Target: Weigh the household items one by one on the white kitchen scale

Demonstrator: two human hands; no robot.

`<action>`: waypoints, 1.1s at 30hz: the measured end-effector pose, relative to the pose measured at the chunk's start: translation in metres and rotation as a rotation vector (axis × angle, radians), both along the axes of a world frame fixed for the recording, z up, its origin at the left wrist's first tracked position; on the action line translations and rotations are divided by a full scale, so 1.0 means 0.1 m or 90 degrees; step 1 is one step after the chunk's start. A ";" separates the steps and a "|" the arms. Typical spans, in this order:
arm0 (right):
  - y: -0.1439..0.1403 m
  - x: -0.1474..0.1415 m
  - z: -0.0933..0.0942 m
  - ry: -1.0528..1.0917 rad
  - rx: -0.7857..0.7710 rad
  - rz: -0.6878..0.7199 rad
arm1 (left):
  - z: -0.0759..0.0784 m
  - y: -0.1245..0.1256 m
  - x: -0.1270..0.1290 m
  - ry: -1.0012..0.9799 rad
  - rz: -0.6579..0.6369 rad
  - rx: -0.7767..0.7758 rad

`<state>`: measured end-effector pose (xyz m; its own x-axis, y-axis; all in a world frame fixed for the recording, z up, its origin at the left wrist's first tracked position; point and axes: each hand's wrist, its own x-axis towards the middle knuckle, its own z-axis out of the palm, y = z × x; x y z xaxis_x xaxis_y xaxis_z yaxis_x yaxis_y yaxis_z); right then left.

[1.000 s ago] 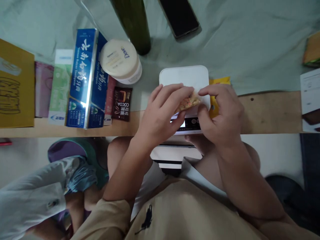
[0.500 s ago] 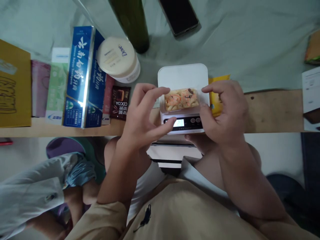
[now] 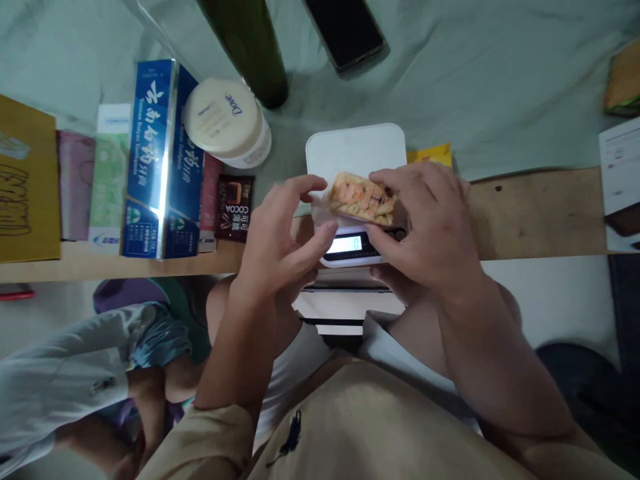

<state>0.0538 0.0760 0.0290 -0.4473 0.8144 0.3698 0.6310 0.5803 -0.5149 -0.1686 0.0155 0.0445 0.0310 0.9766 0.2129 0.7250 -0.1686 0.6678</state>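
- The right hand (image 3: 430,227) holds a small clear-wrapped snack packet (image 3: 363,199) with orange print, its fingers (image 3: 395,179) closed over the packet's right end, thumb beneath.
- The packet sits tilted just above the near part of a white square kitchen scale (image 3: 350,150) — whether it touches the platform is hard to tell from this angle.
- The left hand (image 3: 280,237) is beside the packet's left end, fingers (image 3: 305,185) spread and curled; the fingertips appear to brush the wrapper without gripping it.
- The scale's lit display (image 3: 344,245) shows between the two hands, at the near edge of the pale wooden desk (image 3: 530,213).
- A yellow packet (image 3: 433,155) lies partly hidden behind the right hand, just beside the scale.
- To the left on the desk: a small brown cocoa sachet (image 3: 234,208), a blue toothpaste box (image 3: 155,160), a round cream-coloured jar (image 3: 225,123) and a yellow cardboard box (image 3: 25,180).
- Farther back on the pale green cloth (image 3: 500,80) stand a dark green bottle (image 3: 245,47) and a black phone (image 3: 345,30) — well apart from the hands.
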 end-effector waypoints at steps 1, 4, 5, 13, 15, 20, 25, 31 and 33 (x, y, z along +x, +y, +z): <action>0.03 0.05 0.01 0.010 0.020 -0.024 | 0.00 0.00 0.00 -0.002 0.002 0.009; 0.14 0.26 -0.02 0.059 0.080 -0.135 | 0.00 0.01 -0.02 -0.007 0.013 0.049; 0.19 0.34 -0.05 0.068 0.088 -0.170 | -0.01 0.02 -0.03 -0.005 0.016 0.060; 0.26 0.51 -0.17 0.037 0.050 -0.213 | -0.07 0.05 -0.12 0.049 0.141 0.090; 0.25 0.47 -0.12 0.052 0.043 -0.199 | -0.12 0.06 -0.18 0.077 0.216 0.075; 0.27 0.45 -0.08 0.120 -0.016 -0.213 | -0.26 0.06 -0.34 0.105 0.341 -0.037; 0.26 0.46 -0.12 0.163 -0.010 -0.223 | -0.32 0.03 -0.40 0.105 0.354 -0.128; 0.27 0.42 -0.11 0.212 0.036 -0.209 | -0.36 0.02 -0.47 0.104 0.381 -0.109; 0.27 0.42 -0.11 0.218 0.038 -0.211 | -0.35 0.03 -0.47 0.104 0.365 -0.124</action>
<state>0.0958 0.1032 0.0178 -0.0110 0.8657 0.5005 0.5873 0.4107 -0.6975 -0.2160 0.0187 0.0092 -0.4921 0.8680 0.0660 0.7593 0.3909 0.5202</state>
